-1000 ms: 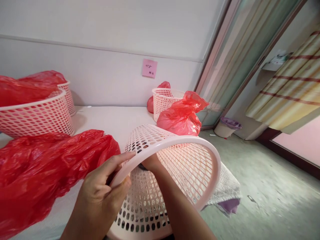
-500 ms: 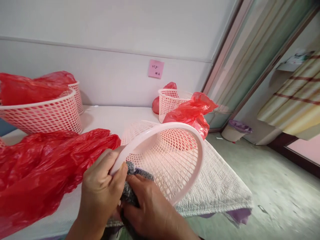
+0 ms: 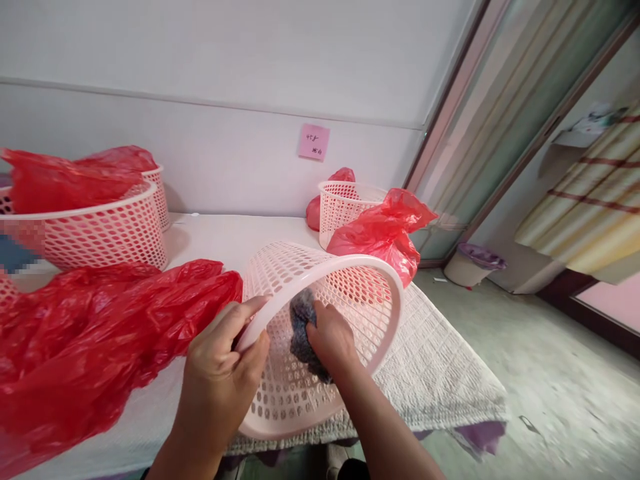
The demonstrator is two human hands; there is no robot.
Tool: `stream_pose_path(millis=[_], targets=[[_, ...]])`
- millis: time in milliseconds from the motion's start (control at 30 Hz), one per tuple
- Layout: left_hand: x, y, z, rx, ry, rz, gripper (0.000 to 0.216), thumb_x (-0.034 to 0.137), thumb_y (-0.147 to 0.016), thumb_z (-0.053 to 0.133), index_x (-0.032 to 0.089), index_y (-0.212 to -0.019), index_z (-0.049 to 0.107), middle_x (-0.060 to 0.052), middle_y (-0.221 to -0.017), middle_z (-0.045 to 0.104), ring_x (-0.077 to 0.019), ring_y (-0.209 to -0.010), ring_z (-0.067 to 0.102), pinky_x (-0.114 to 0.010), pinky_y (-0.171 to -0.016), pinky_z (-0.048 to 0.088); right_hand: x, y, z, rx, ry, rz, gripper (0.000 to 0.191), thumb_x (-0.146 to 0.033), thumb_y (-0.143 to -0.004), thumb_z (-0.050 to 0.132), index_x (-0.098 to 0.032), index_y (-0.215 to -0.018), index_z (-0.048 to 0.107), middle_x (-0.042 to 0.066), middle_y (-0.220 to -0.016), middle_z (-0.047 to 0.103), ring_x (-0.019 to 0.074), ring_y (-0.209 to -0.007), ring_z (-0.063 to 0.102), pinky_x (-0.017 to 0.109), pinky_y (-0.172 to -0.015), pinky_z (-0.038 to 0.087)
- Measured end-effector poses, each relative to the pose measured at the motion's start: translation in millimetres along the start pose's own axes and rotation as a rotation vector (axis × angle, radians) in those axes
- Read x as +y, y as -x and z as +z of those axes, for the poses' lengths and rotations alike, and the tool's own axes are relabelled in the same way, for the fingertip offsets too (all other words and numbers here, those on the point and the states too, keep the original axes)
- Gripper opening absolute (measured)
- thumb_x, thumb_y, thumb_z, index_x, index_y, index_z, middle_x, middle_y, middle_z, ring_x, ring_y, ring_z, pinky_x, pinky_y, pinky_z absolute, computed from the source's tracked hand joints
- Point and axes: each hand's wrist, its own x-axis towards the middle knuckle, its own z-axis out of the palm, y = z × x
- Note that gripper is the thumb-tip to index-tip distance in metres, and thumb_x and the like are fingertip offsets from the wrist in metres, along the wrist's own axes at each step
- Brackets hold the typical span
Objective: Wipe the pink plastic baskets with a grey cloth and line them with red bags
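Observation:
A pale pink perforated plastic basket (image 3: 350,293) lies tipped on its side on the table, its mouth toward me. My left hand (image 3: 220,367) is closed on the basket's near rim, thumb along the edge. My right hand (image 3: 330,340) reaches inside the basket and is closed on a grey cloth (image 3: 300,327), which presses against the inner wall. A crumpled red plastic bag (image 3: 100,340) lies just left of the basket, touching its side.
A white woven cloth covers the table (image 3: 440,373). More pink baskets with red bags stand at the far left (image 3: 100,227) and back right (image 3: 345,200). A red bag (image 3: 385,233) sits behind the basket. A pink note (image 3: 314,142) is on the wall. A small bin (image 3: 473,263) stands on the floor.
My right hand came out of the basket to its rim with the grey cloth, then went back inside. The basket tilted and shifted slightly left; my left hand kept hold of the rim.

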Motion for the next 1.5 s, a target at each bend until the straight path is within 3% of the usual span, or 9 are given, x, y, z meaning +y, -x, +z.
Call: stream_pose_path(millis=[167,333,433,633,833,967,1200,1367,1500], targets=[[-3,0,0,-0.028,0.019,-0.001,0.029,0.016,-0.087,0.056,0.024,-0.113,0.063,0.002,-0.099,0.07,-0.0137,-0.086,0.066,-0.024,-0.083,0.052,0,-6,3,0.126,-0.438,-0.125,0.049,-0.01,-0.078,0.047,-0.018,-0.125,0.058,0.011,-0.117,0.062,0.0242,-0.11,0.058,0.037,-0.099,0.043],[-7,-3,3,0.02,0.014,0.033,0.027,0.016,-0.086,0.057,0.023,-0.11,0.065,0.002,-0.095,0.071,-0.0131,-0.084,0.066,-0.023,-0.081,0.053,-42,32,1,-0.086,-0.83,-0.459,0.044,-0.01,-0.083,0.048,-0.024,-0.123,0.059,0.004,-0.118,0.063,0.0201,-0.112,0.056,0.036,-0.101,0.043],[-9,-5,-1,0.064,0.008,-0.013,0.025,0.016,-0.084,0.059,0.026,-0.106,0.066,0.005,-0.091,0.071,-0.012,-0.08,0.065,-0.022,-0.078,0.053,-58,56,6,-0.08,-0.625,-0.585,0.047,-0.011,-0.082,0.053,-0.023,-0.128,0.055,0.007,-0.117,0.06,0.0215,-0.106,0.056,0.036,-0.093,0.046],[-10,-8,-10,0.029,0.111,-0.177,0.021,0.021,-0.086,0.059,0.028,-0.104,0.068,0.007,-0.086,0.069,-0.0112,-0.076,0.065,-0.022,-0.071,0.052,-27,38,4,-0.091,0.188,-0.38,0.018,-0.008,-0.079,0.05,-0.017,-0.081,0.065,0.012,-0.09,0.062,0.0272,-0.085,0.057,0.042,-0.074,0.046],[-13,-11,-12,0.088,0.159,-0.25,0.021,0.023,-0.084,0.061,0.027,-0.102,0.069,0.006,-0.086,0.071,-0.0113,-0.077,0.065,-0.022,-0.073,0.051,-34,61,-14,-0.135,-0.221,-0.485,0.019,-0.018,-0.081,0.058,-0.021,-0.099,0.062,0.005,-0.098,0.061,0.0207,-0.09,0.056,0.035,-0.081,0.047],[-17,-14,-13,0.105,0.233,-0.306,0.022,0.023,-0.081,0.064,0.026,-0.101,0.07,0.006,-0.086,0.072,-0.0116,-0.079,0.065,-0.019,-0.072,0.051,-52,87,9,-0.208,-0.171,-0.624,0.081,-0.046,-0.07,0.075,-0.018,-0.138,0.042,0.016,-0.131,0.054,0.0356,-0.114,0.051,0.056,-0.098,0.041],[-25,-19,-10,0.042,0.372,-0.336,0.035,0.039,-0.082,0.067,0.025,-0.113,0.064,0.001,-0.099,0.069,-0.0152,-0.088,0.065,-0.023,-0.076,0.052,-56,79,26,-0.057,-0.099,-0.575,0.069,-0.014,-0.068,0.057,-0.01,-0.136,0.044,0.018,-0.115,0.059,0.0337,-0.101,0.054,0.056,-0.087,0.047],[-33,0,11,-0.134,0.493,-0.382,0.053,0.052,-0.086,0.059,0.026,-0.131,0.05,-0.007,-0.13,0.057,-0.0226,-0.122,0.054,-0.033,-0.098,0.047,-50,58,2,0.194,-0.556,-0.312,0.042,-0.019,-0.075,0.056,-0.016,-0.117,0.054,0.01,-0.097,0.065,0.0252,-0.087,0.061,0.043,-0.078,0.052],[-52,44,51,-0.368,0.741,-0.654,0.073,0.052,-0.085,0.059,0.022,-0.146,0.032,-0.017,-0.15,0.042,-0.0318,-0.136,0.043,-0.045,-0.101,0.047,-41,36,-21,0.309,-0.929,-0.106,0.03,-0.03,-0.077,0.062,-0.02,-0.106,0.057,0.004,-0.091,0.068,0.0207,-0.081,0.063,0.035,-0.073,0.052]])
